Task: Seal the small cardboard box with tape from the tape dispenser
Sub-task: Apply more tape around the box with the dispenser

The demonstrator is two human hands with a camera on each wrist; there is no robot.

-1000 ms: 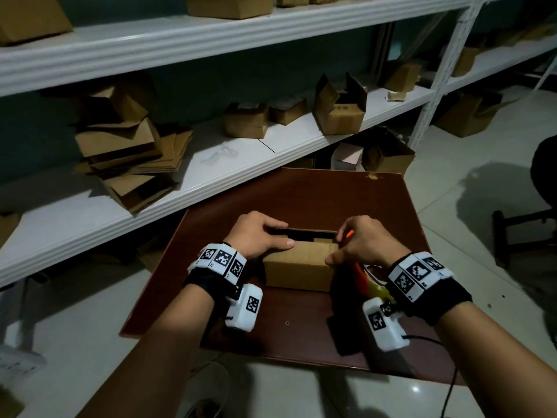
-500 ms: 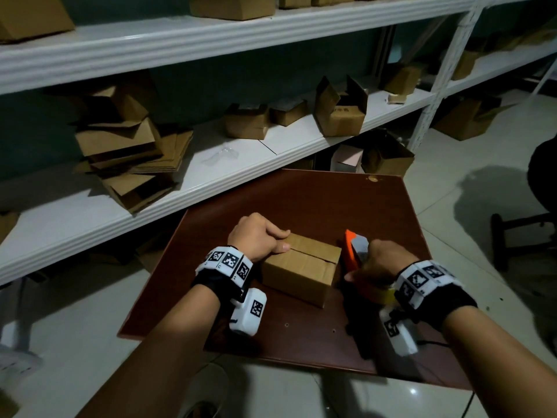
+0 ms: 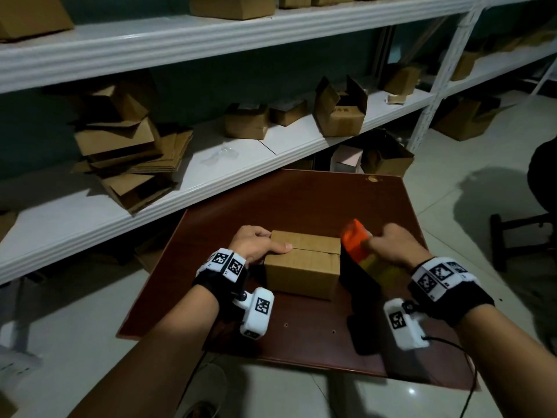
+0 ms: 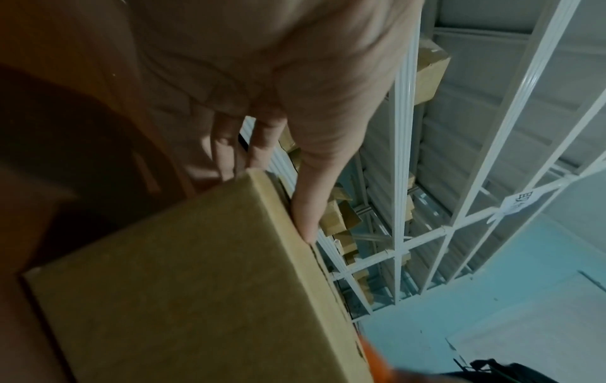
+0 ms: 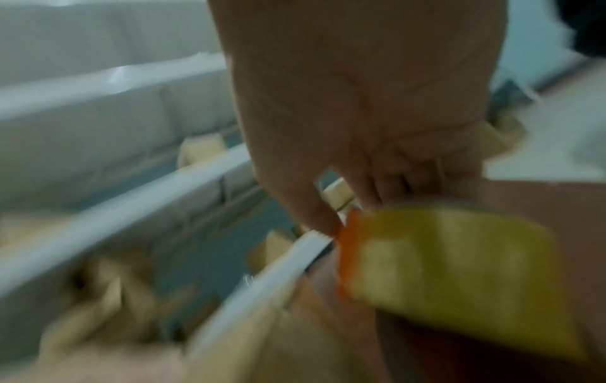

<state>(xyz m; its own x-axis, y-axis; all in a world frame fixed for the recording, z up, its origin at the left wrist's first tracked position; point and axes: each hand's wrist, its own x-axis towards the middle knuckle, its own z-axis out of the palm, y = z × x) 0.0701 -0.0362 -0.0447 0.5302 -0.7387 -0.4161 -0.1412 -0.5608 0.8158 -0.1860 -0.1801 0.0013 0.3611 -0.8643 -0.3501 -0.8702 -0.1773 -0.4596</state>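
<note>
Box sits on the dark red surface, flaps folded down with the seam across its top bare. The left hand grasps its left end, thumb flat along the top near the seam and fingers curled over the far edge. The right hand grips the orange-and-yellow dispenser just beside the box's right end, blurred, so whether it touches the cardboard I cannot tell; shelves behind hold more cartons.
</note>
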